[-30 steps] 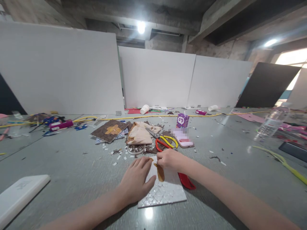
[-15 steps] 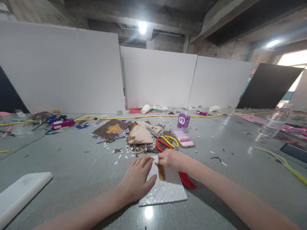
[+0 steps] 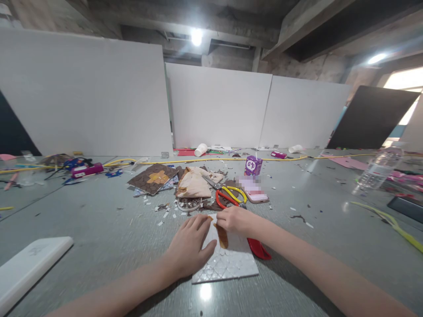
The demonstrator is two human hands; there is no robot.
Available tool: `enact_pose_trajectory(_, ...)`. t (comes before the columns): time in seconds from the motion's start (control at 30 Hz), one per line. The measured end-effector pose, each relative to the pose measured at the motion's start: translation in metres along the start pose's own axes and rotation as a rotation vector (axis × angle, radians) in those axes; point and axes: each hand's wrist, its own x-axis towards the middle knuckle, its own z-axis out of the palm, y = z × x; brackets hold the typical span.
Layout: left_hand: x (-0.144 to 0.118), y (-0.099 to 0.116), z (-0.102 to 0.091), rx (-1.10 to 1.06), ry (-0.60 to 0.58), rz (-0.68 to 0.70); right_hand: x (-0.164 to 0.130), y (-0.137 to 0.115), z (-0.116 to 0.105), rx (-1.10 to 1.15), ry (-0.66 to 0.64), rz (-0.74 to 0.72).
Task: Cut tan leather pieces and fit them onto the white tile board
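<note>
A white square board point(image 3: 228, 264) with a scaly tile pattern lies on the table before me. A brown elongated piece point(image 3: 222, 237) is on it, with a smaller brown bit point(image 3: 210, 218) near the top edge. My left hand point(image 3: 191, 242) rests flat on the board's left side, fingers stretched and thumb apart. At the upper part of the board, the fingers of my right hand point(image 3: 233, 220) are pinched together just above the brown piece. What they hold, if anything, is hidden. A red object point(image 3: 259, 250) sticks out from under the board's right side.
Scissors point(image 3: 231, 196) with red and yellow handles lie beyond my hands, beside a phone point(image 3: 256, 191) and a purple drink carton point(image 3: 253, 166). A cream cloth point(image 3: 194, 182), brown patterned board point(image 3: 152, 179) and scraps are behind. A white slab point(image 3: 36, 268) lies left, a bottle point(image 3: 380, 169) right.
My right hand has shifted very slightly at the board's upper part. My left hand stays flat in the same place.
</note>
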Motion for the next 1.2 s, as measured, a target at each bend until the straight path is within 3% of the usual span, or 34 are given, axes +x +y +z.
enact_pose_trajectory(0.27,0.000,-0.001,0.003,-0.009,0.012,0.002,0.001,0.006,0.021,0.054,0.144,0.029)
enact_pose_trajectory(0.43,0.000,-0.002,0.002,-0.020,0.016,0.008,0.000,0.012,0.027,0.306,0.313,0.137)
enact_pose_trajectory(0.57,0.000,-0.002,0.003,-0.023,0.021,0.005,-0.008,0.030,0.028,0.560,0.482,0.404)
enact_pose_trajectory(0.67,0.000,-0.003,0.004,-0.026,0.028,0.004,-0.015,0.043,0.029,0.653,0.520,0.641)
enact_pose_trajectory(0.77,0.000,-0.003,0.004,-0.022,0.027,0.004,-0.019,0.046,0.030,0.579,0.492,0.756)
enact_pose_trajectory(0.9,0.000,-0.002,0.003,-0.017,0.029,0.006,-0.021,0.042,0.031,0.276,0.396,0.857)
enact_pose_trajectory(1.03,-0.003,-0.003,0.005,-0.020,0.044,-0.022,-0.020,0.039,0.033,0.248,0.329,0.762)
enact_pose_trajectory(1.2,-0.005,-0.002,0.004,-0.029,0.085,0.000,-0.008,0.026,0.031,0.414,0.524,0.499)
